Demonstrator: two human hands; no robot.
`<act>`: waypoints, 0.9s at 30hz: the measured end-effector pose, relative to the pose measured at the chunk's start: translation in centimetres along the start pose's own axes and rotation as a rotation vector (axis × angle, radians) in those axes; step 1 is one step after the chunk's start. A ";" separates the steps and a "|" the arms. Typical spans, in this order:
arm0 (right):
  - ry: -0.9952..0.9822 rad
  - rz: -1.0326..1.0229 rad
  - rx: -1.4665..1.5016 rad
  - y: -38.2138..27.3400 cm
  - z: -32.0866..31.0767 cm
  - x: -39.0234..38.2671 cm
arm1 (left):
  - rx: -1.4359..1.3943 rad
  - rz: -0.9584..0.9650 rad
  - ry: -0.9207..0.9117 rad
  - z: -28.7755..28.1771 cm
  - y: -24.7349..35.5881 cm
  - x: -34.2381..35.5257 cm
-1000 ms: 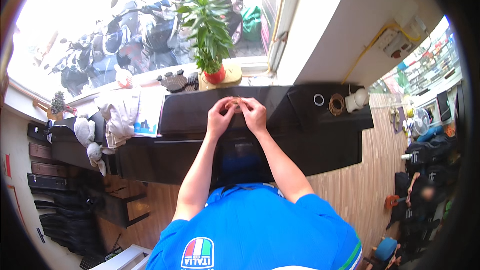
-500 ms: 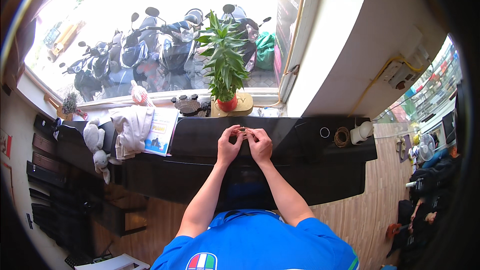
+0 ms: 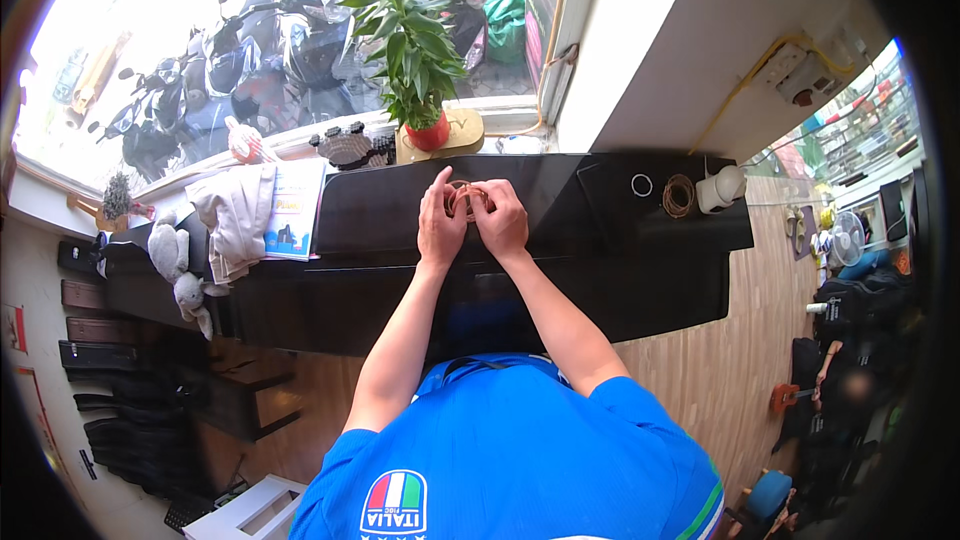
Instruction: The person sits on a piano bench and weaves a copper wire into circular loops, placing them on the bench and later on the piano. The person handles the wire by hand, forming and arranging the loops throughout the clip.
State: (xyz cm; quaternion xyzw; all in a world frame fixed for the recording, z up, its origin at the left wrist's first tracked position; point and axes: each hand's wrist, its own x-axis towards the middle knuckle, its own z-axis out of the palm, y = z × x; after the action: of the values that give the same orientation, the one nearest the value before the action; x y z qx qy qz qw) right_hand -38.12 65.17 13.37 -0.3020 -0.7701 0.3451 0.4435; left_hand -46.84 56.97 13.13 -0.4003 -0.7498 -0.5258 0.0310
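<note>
Over the black glossy desk top [image 3: 545, 190], both of my hands are at a small reddish-brown coil of cord or wire [image 3: 463, 186]. My left hand [image 3: 440, 227] has its thumb and fingers on the coil's left side, with the index finger pointing up. My right hand [image 3: 503, 222] pinches the right side, its fingers curled. The fingers cover part of the coil, and its exact material is too small to make out.
A thin white ring [image 3: 641, 185], a larger brown coil [image 3: 679, 197] and a white rounded device [image 3: 722, 189] lie at right. Leftward are booklets [image 3: 293, 215], beige cloth [image 3: 232, 215] and a grey plush toy [image 3: 172, 250]. A red-potted plant [image 3: 428, 130] stands behind.
My view has tilted and shifted, so the desk sits higher in the picture. My hands have spread slightly, and the coil between them now shows as a wider loop.
</note>
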 end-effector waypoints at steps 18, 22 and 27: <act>0.073 -0.105 -0.111 0.7 0.1 0.2 | 0.094 0.080 0.026 0.1 0.7 0.4; 0.025 -0.102 -0.117 0.7 0.3 0.0 | 0.119 0.036 -0.009 0.1 -0.9 0.1; 0.033 -0.185 -0.141 -0.6 -0.3 0.4 | 0.111 0.128 -0.068 0.0 -1.3 0.2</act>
State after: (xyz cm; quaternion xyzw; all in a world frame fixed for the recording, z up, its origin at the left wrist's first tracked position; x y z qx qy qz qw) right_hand -38.14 65.21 14.10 -0.2654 -0.8096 0.2427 0.4638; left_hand -47.79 56.89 12.27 -0.4626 -0.7515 -0.4664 0.0613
